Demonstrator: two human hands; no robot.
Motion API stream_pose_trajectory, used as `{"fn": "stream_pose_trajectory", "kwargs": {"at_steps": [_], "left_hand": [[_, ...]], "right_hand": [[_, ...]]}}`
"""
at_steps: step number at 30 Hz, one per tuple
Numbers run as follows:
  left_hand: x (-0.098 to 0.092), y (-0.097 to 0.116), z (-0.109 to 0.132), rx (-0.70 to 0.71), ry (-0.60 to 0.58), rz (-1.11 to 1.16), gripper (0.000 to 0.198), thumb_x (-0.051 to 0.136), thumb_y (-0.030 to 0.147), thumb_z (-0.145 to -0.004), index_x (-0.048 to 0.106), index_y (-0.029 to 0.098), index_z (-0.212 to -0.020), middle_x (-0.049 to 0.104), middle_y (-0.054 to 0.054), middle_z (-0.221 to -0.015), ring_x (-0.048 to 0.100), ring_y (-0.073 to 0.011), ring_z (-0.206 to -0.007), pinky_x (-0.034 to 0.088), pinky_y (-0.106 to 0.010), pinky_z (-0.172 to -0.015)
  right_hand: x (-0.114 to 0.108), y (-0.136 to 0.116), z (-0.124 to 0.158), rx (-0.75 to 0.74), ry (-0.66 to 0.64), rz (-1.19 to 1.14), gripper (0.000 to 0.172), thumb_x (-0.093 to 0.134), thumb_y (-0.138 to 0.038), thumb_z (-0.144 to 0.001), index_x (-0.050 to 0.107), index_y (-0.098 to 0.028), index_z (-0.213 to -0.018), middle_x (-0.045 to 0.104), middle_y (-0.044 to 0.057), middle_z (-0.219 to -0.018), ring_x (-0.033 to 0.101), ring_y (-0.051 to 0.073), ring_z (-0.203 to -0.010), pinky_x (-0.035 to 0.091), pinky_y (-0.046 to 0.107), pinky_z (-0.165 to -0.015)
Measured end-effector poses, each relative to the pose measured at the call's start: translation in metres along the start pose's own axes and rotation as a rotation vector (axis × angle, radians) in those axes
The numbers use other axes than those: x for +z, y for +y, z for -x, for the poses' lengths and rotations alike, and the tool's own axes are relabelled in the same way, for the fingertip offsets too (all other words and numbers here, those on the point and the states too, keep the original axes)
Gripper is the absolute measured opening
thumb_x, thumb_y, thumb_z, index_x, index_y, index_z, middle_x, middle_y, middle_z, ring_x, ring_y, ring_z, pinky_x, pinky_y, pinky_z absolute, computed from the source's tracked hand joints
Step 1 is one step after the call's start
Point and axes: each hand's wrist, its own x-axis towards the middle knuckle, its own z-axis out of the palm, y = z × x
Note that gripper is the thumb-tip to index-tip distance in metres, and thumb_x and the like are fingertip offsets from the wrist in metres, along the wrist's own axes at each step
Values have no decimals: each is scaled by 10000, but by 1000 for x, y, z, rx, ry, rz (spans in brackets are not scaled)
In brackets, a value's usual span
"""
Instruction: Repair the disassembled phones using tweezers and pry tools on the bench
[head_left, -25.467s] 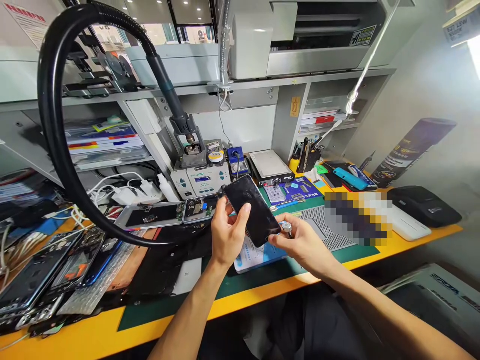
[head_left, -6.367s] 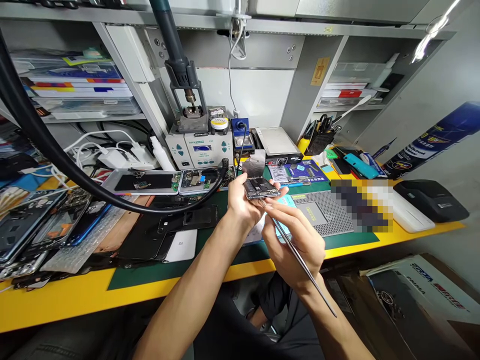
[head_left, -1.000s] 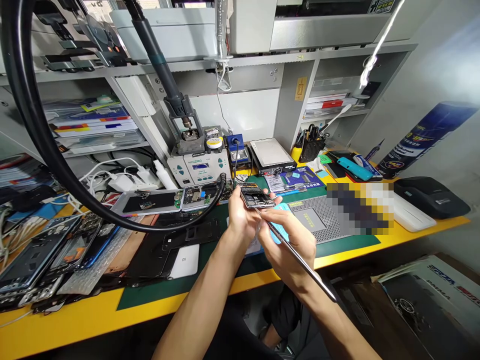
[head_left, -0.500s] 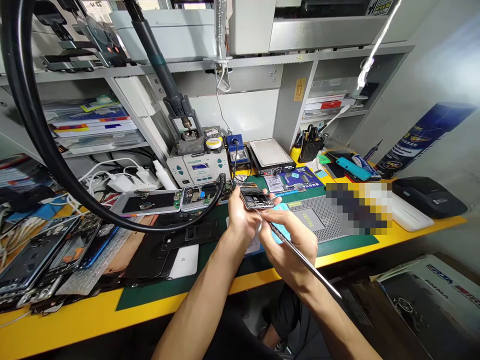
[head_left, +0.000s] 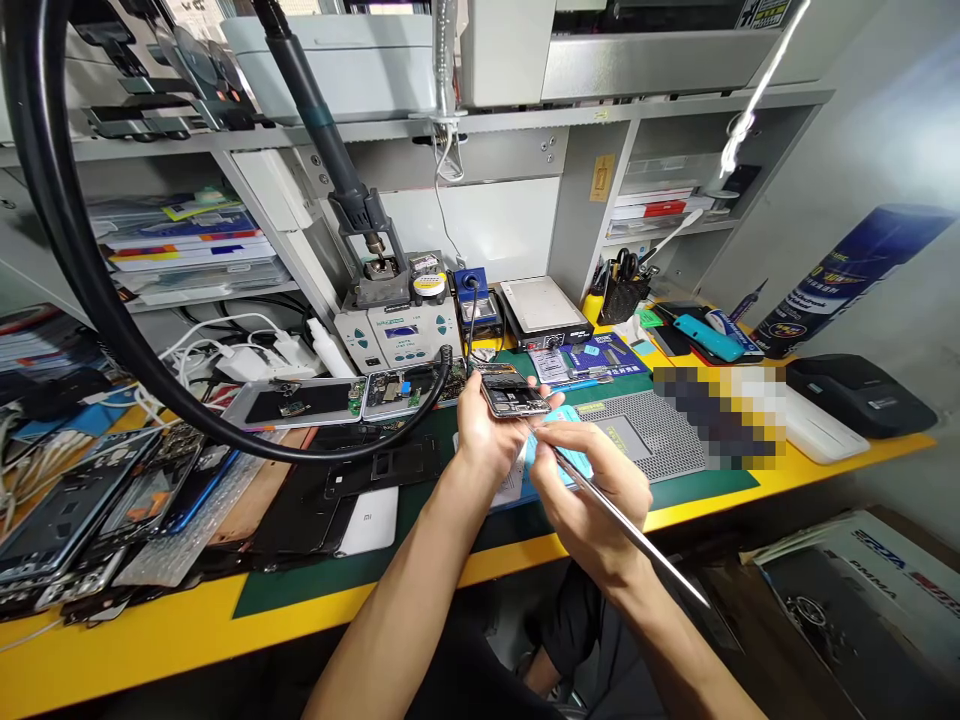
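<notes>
My left hand (head_left: 485,425) is closed around an opened smartphone (head_left: 514,390), its inner parts facing up and its lower edge turned towards me. Fingertips of that hand show past the phone's right side. My right hand (head_left: 596,480) grips a long, slim, pointed metal tool (head_left: 645,545) like a pen; whether it is a pair of tweezers I cannot tell. The tool's thin end is close to the phone's lower edge, and its rear end sticks out past my right wrist. A light-blue item (head_left: 566,440) lies on the bench below my hands.
A thick black hose (head_left: 247,445) loops across the left side. Opened phones (head_left: 307,402) and loose phone parts (head_left: 75,500) crowd the bench there. Behind stand a hot-air station (head_left: 401,335) and a flat-topped device (head_left: 544,305). A perforated metal plate (head_left: 667,430) lies at the right.
My right hand has drawn slightly right and back, taking the tool's tip a little away from the phone. My left hand and the phone have hardly moved.
</notes>
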Motion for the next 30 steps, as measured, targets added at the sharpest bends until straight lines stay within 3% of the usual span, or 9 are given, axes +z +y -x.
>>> {"fn": "stream_pose_trajectory", "kwargs": {"at_steps": [5,9,15,22,30], "left_hand": [[0,2,5,5,-30,68,534,342,454,-989,671,98,-766,696,-161,-755,706,-283,-746,602,-512,-804],[-1,1,7,4,-89,100,565,347,473,-997,692,71,-799,707,-172,-777,710,-283,-747,608,-494,-797],[-3,2,6,10,-149,76,567,354,473,-1000,711,59,-850,720,-176,-812,718,-293,-772,606,-497,-793],[2,3,5,1,-57,72,524,381,473,-989,695,70,-875,725,-180,-814,715,-304,-768,594,-534,-804],[-1,1,5,26,-30,22,538,369,489,-989,690,58,-1004,740,-193,-892,722,-293,-782,586,-524,-828]], "right_hand": [[-12,8,5,126,143,3,145,670,-88,-844,706,-201,-927,733,22,-881,702,165,-801,565,303,-779],[-20,12,11,207,142,-43,124,677,-109,-858,715,-207,-924,734,16,-897,710,171,-814,567,304,-768],[-16,8,12,192,77,-83,146,656,-87,-857,701,-210,-921,725,10,-883,702,159,-813,561,288,-765],[-4,1,8,50,-20,-60,175,632,-69,-854,673,-212,-944,732,24,-889,703,154,-802,580,293,-764],[5,5,9,-16,-8,-84,221,643,-44,-854,668,-211,-997,733,45,-941,705,164,-877,580,315,-809]]}}
